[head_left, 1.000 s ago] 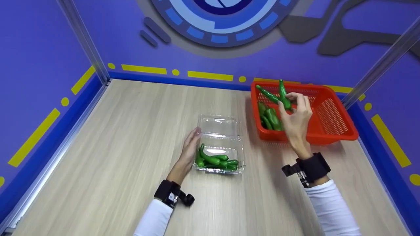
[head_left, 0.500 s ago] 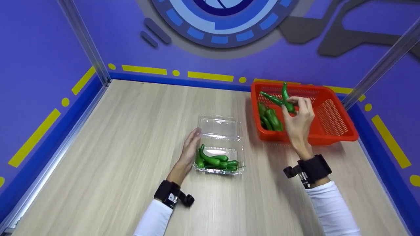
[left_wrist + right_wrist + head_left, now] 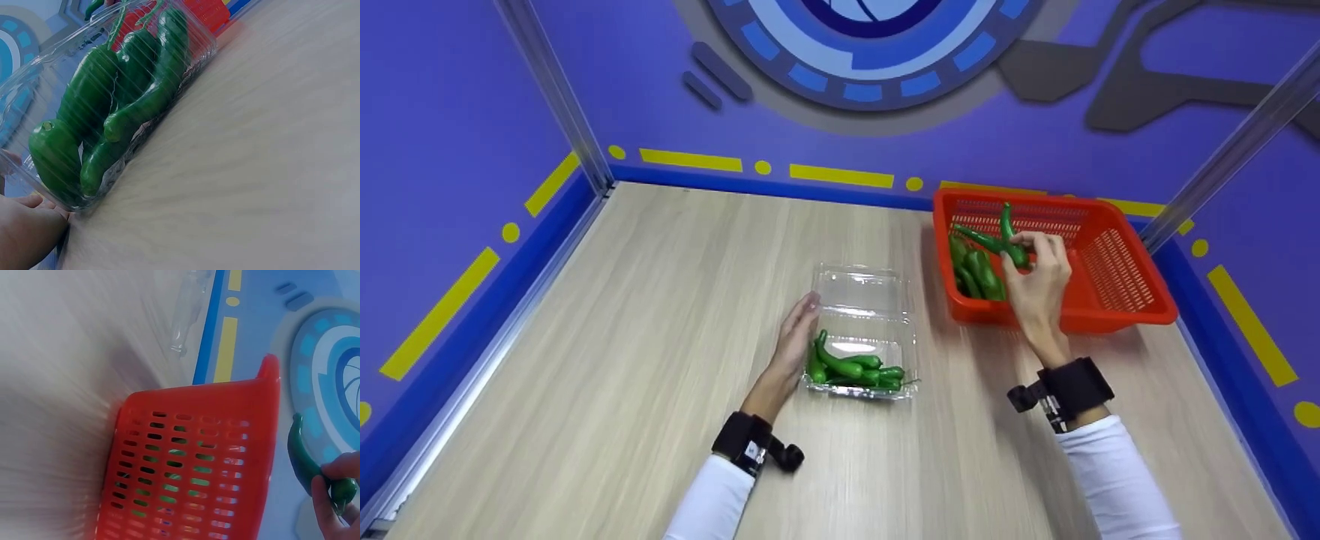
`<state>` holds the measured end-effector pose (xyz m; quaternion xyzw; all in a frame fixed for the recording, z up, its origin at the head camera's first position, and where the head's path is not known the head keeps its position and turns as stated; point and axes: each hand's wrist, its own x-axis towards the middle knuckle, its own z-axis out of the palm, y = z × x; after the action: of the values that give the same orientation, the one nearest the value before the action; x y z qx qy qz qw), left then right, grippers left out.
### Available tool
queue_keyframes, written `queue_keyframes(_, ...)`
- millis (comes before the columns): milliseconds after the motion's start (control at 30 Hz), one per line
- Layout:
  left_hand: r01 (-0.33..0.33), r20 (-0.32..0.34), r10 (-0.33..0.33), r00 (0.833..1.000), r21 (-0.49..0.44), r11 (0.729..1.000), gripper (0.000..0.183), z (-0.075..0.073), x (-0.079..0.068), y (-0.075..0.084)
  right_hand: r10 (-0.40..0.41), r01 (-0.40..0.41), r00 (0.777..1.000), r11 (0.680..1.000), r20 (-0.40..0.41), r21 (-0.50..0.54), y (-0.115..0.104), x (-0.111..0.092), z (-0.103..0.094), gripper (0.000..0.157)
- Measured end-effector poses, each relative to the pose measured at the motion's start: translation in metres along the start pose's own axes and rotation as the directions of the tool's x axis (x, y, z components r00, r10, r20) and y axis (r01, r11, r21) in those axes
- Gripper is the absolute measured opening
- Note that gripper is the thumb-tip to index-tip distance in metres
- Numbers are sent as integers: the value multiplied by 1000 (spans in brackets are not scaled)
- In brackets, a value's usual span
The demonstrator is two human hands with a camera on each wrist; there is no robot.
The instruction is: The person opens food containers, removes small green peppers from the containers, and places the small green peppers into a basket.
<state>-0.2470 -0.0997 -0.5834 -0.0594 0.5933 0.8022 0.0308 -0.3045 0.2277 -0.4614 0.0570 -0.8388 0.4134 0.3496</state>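
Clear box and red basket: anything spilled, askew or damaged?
Nothing spilled or damaged shows. The red basket stands upright; the clear box lies open. One pepper stem seems to poke past the box's right edge.

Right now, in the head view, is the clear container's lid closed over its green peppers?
No, the lid is folded back on the far side, leaving the green peppers in the clear container uncovered.

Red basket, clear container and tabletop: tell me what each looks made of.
Red basket: likely moulded plastic, slightly glossy, with regular slots through its walls.
Clear container: probably thin plastic, transparent and shiny, with ribbed walls.
Tabletop: pale, wood-grained, with a soft sheen; wood or laminate, I can't tell.
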Motion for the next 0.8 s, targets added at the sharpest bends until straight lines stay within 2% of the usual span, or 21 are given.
queue_keyframes(367,19,-8,-19,1000,10,1000,60,0,0,0,21,-20,999,999,32,-38,15,-5,5,22)
queue_keyframes(633,21,5,-21,1000,22,1000,61,0,0,0,49,-44,994,998,95,-55,25,-14,8,23)
queue_keyframes(800,17,-3,-17,1000,15,1000,61,-1,0,0,35,-28,991,998,132,-52,27,-15,10,23)
